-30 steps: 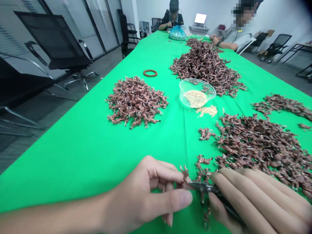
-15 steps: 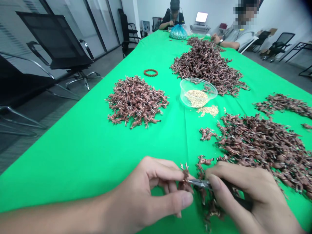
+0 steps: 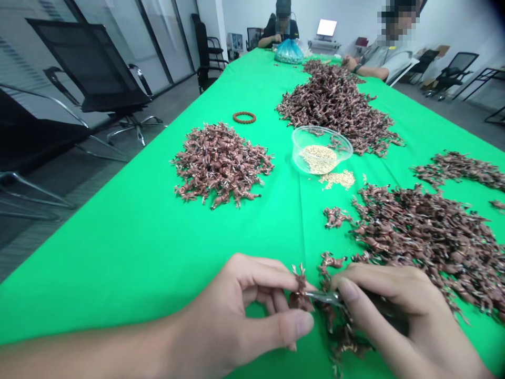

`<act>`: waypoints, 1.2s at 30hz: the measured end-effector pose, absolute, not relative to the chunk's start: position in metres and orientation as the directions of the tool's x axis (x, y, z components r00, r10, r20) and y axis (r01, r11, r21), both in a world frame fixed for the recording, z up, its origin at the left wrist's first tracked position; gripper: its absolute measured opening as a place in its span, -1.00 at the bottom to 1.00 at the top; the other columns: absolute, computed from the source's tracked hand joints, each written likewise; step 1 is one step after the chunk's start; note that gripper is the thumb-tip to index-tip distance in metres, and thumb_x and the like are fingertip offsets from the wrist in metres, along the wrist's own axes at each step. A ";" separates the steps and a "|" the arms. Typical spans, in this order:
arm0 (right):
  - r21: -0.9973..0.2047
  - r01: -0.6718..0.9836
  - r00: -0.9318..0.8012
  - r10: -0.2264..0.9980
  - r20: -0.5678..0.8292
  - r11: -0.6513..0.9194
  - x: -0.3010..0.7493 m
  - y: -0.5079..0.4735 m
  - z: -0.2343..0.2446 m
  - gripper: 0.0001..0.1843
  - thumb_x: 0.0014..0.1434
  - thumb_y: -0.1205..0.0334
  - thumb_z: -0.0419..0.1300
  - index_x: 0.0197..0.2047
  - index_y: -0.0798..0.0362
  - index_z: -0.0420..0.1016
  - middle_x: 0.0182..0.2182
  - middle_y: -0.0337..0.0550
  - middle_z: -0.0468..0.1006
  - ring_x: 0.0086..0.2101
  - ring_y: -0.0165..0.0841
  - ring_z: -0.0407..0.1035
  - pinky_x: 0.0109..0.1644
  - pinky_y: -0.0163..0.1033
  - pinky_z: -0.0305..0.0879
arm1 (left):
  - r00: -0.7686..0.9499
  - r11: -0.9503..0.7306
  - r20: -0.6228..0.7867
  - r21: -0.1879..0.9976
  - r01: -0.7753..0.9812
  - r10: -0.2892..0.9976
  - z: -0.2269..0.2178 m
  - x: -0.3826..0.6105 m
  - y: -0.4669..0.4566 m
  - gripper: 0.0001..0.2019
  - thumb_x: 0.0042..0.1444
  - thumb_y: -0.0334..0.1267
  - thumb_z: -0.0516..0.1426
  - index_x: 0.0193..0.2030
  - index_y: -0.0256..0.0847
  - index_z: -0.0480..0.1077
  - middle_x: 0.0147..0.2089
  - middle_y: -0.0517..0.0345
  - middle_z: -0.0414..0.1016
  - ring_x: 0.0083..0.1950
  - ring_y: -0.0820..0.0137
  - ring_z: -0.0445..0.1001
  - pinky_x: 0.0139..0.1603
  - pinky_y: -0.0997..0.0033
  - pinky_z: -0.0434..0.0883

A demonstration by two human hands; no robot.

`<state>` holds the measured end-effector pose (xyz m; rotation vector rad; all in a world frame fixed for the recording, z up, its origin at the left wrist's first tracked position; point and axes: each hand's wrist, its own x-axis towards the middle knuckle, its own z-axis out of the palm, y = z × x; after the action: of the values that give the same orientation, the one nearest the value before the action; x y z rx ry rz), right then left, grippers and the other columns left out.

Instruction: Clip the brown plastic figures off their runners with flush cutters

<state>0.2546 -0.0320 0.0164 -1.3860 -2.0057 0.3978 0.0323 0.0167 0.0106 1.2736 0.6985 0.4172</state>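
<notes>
1. Closing in since the last view: your right hand (image 3: 389,310) has rolled inward, its thumb now showing. The metal nose of the small pliers (image 3: 325,297) now meets the small copper-brown figures (image 3: 299,287).
2. Right-hand grip: your fingers and thumb clench the pliers' dark handles. You cannot tell whether the nose is clamped on a figure.
3. Left-hand grip: your left hand (image 3: 232,310) grasps the figures between thumb and fingertips, with your forearm lying low across the green tablecloth (image 3: 158,263).
4. Location: the held figures sit between your hands, above the loose figures (image 3: 341,337) and just left of the large heap (image 3: 426,242).
5. Surroundings: further along the cloth, a clear plastic bowl (image 3: 300,158) holds pale grains, and a second heap (image 3: 221,166) lies to its left.
</notes>
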 end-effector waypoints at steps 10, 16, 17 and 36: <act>-0.552 0.709 -0.227 0.882 0.412 0.440 0.257 -0.030 0.018 -0.89 0.26 0.32 0.17 -0.23 -0.06 0.52 -0.40 -0.30 0.64 -0.42 -0.41 0.57 -0.56 -0.43 0.33 | 0.698 0.412 -0.316 0.911 0.034 0.642 -0.001 0.030 0.016 -0.82 0.12 -0.26 0.34 -0.18 -0.31 0.58 -0.22 0.07 0.53 -0.40 0.49 0.51 -0.36 0.51 0.50; -0.562 0.692 -0.255 0.882 0.397 0.453 0.256 -0.030 0.020 -0.88 0.25 0.38 0.16 -0.29 -0.03 0.46 -0.53 -0.33 0.47 -0.47 -0.45 0.51 -0.48 -0.44 0.37 | 0.687 0.454 -0.308 0.891 -0.036 0.658 -0.007 0.030 0.015 -0.82 0.12 -0.26 0.34 -0.13 -0.24 0.62 -0.37 0.17 0.47 -0.52 0.57 0.44 -0.52 0.62 0.42; -0.563 0.691 -0.255 0.881 0.398 0.454 0.256 -0.030 0.020 -0.88 0.25 0.37 0.16 -0.30 -0.02 0.45 -0.54 -0.33 0.46 -0.47 -0.46 0.50 -0.46 -0.44 0.38 | 0.686 0.458 -0.309 0.888 -0.039 0.659 -0.007 0.030 0.015 -0.81 0.13 -0.26 0.33 -0.11 -0.22 0.62 -0.39 0.19 0.44 -0.53 0.58 0.41 -0.54 0.63 0.41; -0.253 0.805 -0.284 0.722 0.631 0.537 0.259 -0.043 0.007 -0.77 0.14 0.34 0.27 -0.09 0.08 0.54 -0.28 -0.12 0.65 -0.29 -0.29 0.56 -0.15 -0.26 0.51 | 0.700 0.456 -0.350 0.889 0.039 0.622 0.003 0.030 0.014 -0.70 0.21 -0.07 0.26 -0.01 -0.20 0.53 -0.31 0.15 0.51 -0.46 0.53 0.52 -0.43 0.59 0.48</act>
<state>0.2590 -0.0427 0.0066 -1.2307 -2.0592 -0.1478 0.0299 0.0144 0.0027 1.0515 0.7326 0.4018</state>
